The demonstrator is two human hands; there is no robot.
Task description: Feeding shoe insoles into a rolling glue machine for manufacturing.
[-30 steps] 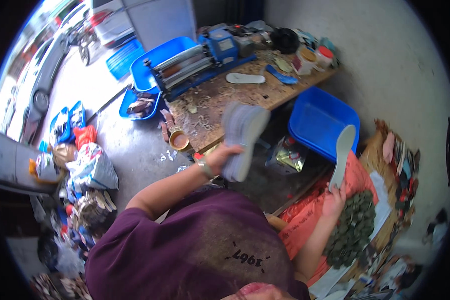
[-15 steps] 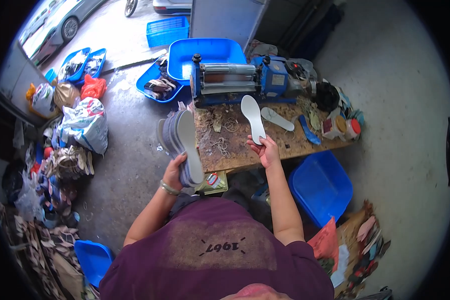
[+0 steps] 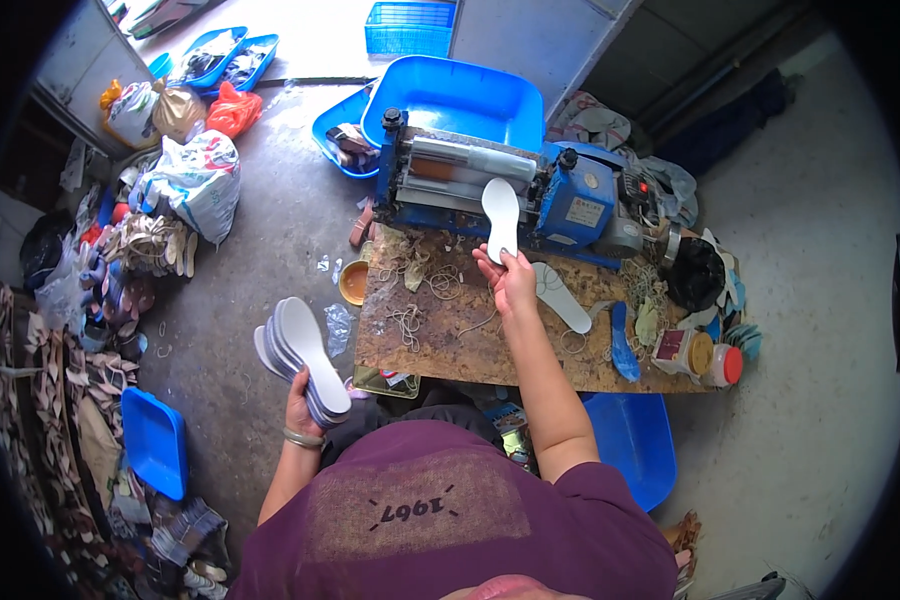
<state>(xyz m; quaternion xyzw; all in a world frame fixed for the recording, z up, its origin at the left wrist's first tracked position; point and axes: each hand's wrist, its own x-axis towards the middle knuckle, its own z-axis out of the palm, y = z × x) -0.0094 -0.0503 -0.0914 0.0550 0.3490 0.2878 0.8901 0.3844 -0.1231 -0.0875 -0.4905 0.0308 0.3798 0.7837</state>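
In my left hand (image 3: 302, 408) is a stack of insoles (image 3: 308, 350), white on top with grey-blue edges, held at its lower end over the floor beside the bench. My right hand (image 3: 511, 279) grips one white insole (image 3: 501, 212) by its heel, fingers and thumb closed on it. That insole's wide end is up against the front of a blue machine with rollers (image 3: 470, 165); whether it touches the rollers I cannot tell. Another pale insole (image 3: 560, 298) lies on the wooden bench (image 3: 420, 355), just right of my right wrist.
Loose strings (image 3: 406, 325), a blue curved piece (image 3: 624, 343) and jars with red (image 3: 734, 362) and yellow lids lie on the bench. Behind the machine sits a large blue tub (image 3: 455, 95). Bags (image 3: 198, 180) and shoe parts crowd the left; another blue tub (image 3: 638, 450) stands under the bench.
My right hand has carried the single insole forward to the machine's rollers. The left hand with the stack has moved left and nearer to me, away from the bench. The view has turned.
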